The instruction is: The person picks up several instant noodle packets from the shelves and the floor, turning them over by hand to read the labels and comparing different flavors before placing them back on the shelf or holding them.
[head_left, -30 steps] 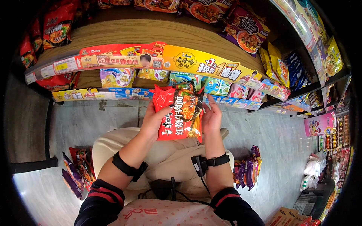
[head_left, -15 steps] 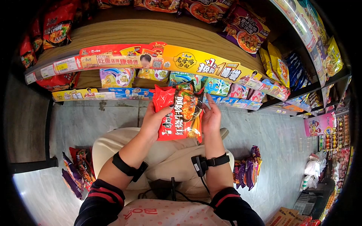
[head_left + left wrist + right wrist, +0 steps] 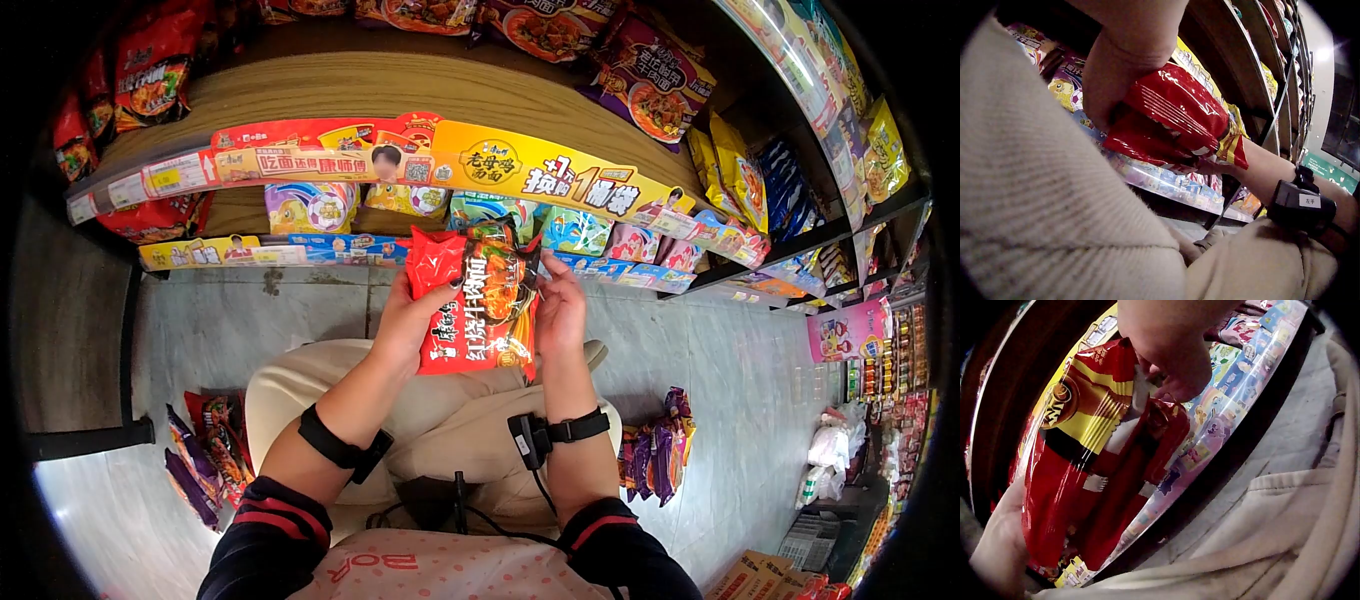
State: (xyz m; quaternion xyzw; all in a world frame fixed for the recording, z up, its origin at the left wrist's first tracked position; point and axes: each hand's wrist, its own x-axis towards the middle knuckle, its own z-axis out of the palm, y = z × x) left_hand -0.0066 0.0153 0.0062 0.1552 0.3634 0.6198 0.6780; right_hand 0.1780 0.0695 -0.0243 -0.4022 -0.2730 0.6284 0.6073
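A red instant noodle packet (image 3: 480, 315) is held up over the lap, its printed front facing up in the head view. My left hand (image 3: 402, 325) grips its left side, thumb across the front and the other fingers hidden behind. At the opposite edge, my right hand (image 3: 562, 312) holds the packet with bent fingers. From the right wrist, the fingers (image 3: 1175, 381) are seen curled at the packet's pale end seam, beside a yellow band. The left wrist view shows the packet's shiny red underside (image 3: 1179, 112), partly covered by the left hand (image 3: 1129, 62).
Ahead stands a wooden shelf (image 3: 330, 95) with a printed promotional strip (image 3: 560, 170) and colourful small packs (image 3: 310, 205) below. Noodle packets (image 3: 215, 445) lie on the floor at the left, with purple ones (image 3: 658, 450) at the right. White bags (image 3: 832, 450) hang farther right.
The right hand's fingers have bent in more at the packet's right edge. The packet has shifted very slightly; the left hand keeps its grip.
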